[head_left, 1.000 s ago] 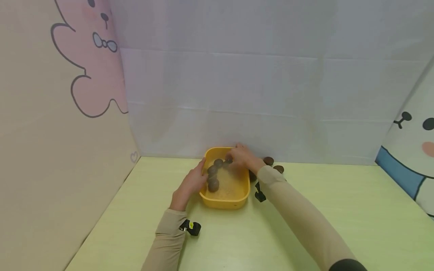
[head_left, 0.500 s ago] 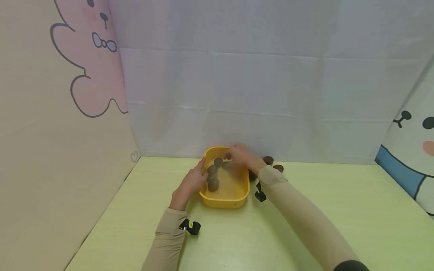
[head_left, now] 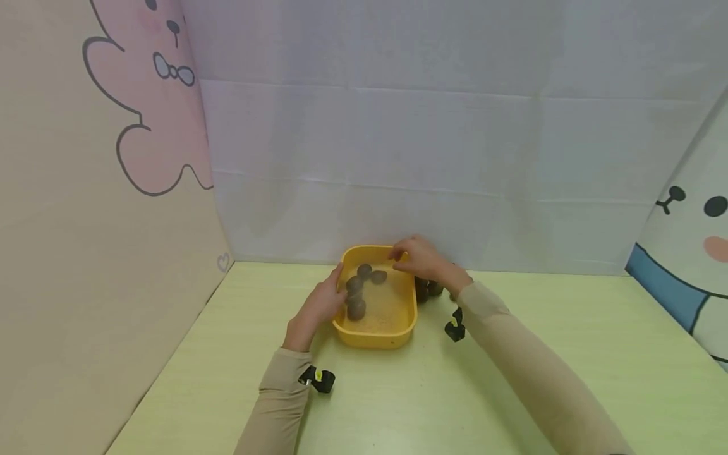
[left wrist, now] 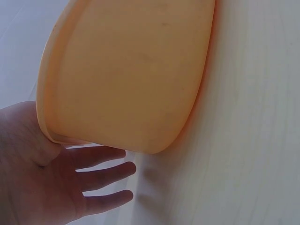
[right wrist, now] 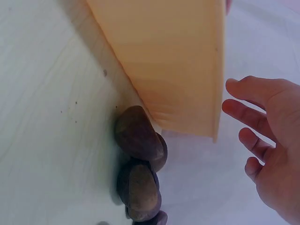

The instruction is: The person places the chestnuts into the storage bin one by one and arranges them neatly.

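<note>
A yellow plastic tub (head_left: pixel 375 341) stands against the back wall, with several dark brown chestnuts (head_left: pixel 356 309) inside, mostly along its left side. My left hand (head_left: pixel 323 304) holds the tub's left wall; in the left wrist view the thumb hooks over the rim and the other fingers stretch along the outside. Over the far right corner hovers my right hand (head_left: pixel 423 258), fingers loosely bent and holding nothing. The right wrist view shows this right hand (right wrist: pixel 274 136) beside the rim, with a gap between the thumb and fingers.
More chestnuts (right wrist: pixel 138 133) lie on the pale table (head_left: pixel 546 354) close against the tub's right side, partly hidden by the right arm in the head view. A white sheet (head_left: pixel 364 139) hangs right behind the tub. Printed side panels (head_left: pixel 682 265) border the table.
My right hand has risen out of the tub and moved right, leaving a chestnut behind near the tub's far end. The left hand keeps its hold on the tub.
</note>
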The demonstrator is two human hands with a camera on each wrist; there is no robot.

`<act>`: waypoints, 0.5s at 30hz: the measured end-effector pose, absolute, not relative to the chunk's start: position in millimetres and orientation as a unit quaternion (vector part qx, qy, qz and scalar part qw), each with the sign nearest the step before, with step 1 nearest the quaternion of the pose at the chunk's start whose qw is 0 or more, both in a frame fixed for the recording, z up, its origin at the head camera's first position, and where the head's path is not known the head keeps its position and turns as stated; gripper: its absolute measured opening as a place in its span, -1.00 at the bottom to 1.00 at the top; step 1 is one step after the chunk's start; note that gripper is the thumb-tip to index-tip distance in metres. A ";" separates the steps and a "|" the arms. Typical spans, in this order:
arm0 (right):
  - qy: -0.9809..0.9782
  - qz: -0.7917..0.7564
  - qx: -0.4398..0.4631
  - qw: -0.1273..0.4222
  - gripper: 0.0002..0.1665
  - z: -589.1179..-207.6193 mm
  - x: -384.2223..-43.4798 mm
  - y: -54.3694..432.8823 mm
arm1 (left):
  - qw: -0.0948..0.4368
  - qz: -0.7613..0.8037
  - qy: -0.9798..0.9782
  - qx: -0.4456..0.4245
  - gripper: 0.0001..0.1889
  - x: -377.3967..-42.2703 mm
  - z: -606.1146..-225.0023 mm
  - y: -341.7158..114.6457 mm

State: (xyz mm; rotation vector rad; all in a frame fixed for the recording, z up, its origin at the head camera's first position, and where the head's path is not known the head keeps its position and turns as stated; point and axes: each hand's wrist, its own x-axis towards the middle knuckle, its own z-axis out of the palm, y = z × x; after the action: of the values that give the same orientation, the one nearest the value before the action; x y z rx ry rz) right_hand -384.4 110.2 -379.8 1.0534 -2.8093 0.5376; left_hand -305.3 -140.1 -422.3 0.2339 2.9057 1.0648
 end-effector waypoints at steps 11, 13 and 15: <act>-0.909 0.247 0.329 0.070 -0.72 -376.8 -374.4 140.4 | 0.019 0.346 0.935 0.076 -0.28 -306.2 -423.6 -140.1; -0.906 0.253 0.331 0.073 -0.73 -377.3 -372.6 145.1 | 0.019 0.345 0.935 0.078 -0.28 -306.1 -423.4 -139.7; -0.904 0.256 0.333 0.075 -0.73 -378.0 -370.6 149.9 | 0.021 0.343 0.936 0.078 -0.28 -305.6 -423.1 -139.3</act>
State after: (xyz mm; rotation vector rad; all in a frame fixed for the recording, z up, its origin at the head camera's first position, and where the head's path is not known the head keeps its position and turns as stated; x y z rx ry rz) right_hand -370.6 149.9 -378.0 1.0002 -2.7122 0.7666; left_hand -305.6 -139.3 -423.1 0.2428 2.9014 1.0635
